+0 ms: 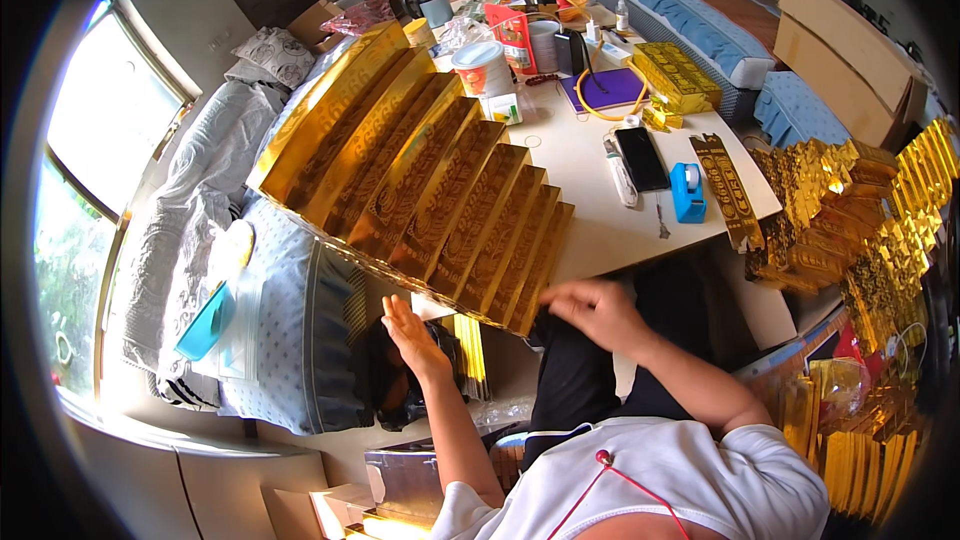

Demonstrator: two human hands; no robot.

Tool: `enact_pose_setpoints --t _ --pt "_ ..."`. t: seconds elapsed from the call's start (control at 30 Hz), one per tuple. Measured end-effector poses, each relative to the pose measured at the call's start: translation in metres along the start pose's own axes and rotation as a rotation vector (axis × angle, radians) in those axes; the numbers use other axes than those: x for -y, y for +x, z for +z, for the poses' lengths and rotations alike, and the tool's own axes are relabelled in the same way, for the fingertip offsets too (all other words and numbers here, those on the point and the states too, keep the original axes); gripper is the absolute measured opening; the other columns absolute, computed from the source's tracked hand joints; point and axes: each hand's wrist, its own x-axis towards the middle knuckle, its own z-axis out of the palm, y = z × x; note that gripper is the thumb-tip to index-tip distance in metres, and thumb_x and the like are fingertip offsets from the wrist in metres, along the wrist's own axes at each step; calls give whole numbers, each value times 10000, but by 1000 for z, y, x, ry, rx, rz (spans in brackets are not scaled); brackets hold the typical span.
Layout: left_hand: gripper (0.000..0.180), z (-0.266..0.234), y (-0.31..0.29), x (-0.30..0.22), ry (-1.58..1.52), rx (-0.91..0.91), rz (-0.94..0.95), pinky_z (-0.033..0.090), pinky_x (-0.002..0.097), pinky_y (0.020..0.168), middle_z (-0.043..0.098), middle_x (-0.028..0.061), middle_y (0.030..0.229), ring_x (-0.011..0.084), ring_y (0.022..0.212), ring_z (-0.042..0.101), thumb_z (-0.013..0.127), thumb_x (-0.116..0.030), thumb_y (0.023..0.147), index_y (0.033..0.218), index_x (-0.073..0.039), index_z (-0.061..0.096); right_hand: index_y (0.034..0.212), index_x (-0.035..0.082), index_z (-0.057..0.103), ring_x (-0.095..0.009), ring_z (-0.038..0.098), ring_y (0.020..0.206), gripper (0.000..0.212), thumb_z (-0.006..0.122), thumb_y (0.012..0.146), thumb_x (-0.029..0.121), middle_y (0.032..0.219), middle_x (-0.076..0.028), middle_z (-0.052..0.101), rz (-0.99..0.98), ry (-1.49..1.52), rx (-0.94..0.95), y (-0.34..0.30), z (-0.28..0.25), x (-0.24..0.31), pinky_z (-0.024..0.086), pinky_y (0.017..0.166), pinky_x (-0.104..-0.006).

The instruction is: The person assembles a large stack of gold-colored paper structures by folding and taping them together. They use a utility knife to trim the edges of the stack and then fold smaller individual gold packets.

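A long row of embossed gold foil-paper pieces [420, 190], set like steps, slants across the left of the table and overhangs its near edge. My left hand [412, 335] is open just below the row's lower edge, its palm turned toward the row and its fingers stretched up. By the row's near right end, my right hand [600, 315] has its fingers loosely bent and apart, with nothing seen in them. Its fingertips are close to the last gold piece; whether they touch it I cannot tell. A flat gold strip [726, 190] lies at the table's right edge.
On the white table [590, 240] are a black phone [642, 159], a blue tape dispenser [688, 192], a purple book [608, 90], a gold box [677, 77] and a white tub [482, 68]. Stacked gold foil pieces [820, 210] stand at the right. A patterned sofa [285, 310] is left.
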Motion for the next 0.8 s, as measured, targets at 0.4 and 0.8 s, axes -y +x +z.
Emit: enact_pose_setpoints --t 0.4,0.8 --pt "826 32 5 9 -57 80 -137 44 479 1234 46 42 1685 257 1544 54 268 -681 1003 1614 -164 64 1422 14 478 -240 485 1346 606 462 1048 490 1411 -141 552 14 51 -163 122 -40 -73 367 1097 -342" --pt "696 -40 155 1 -42 436 -327 428 464 1079 478 137 1466 301 1332 461 385 -588 1021 1470 -57 416 1543 -35 249 -299 233 1509 748 643 974 249 1608 -239 252 -117 43 -3 -55 55 -37 216 1211 -361"
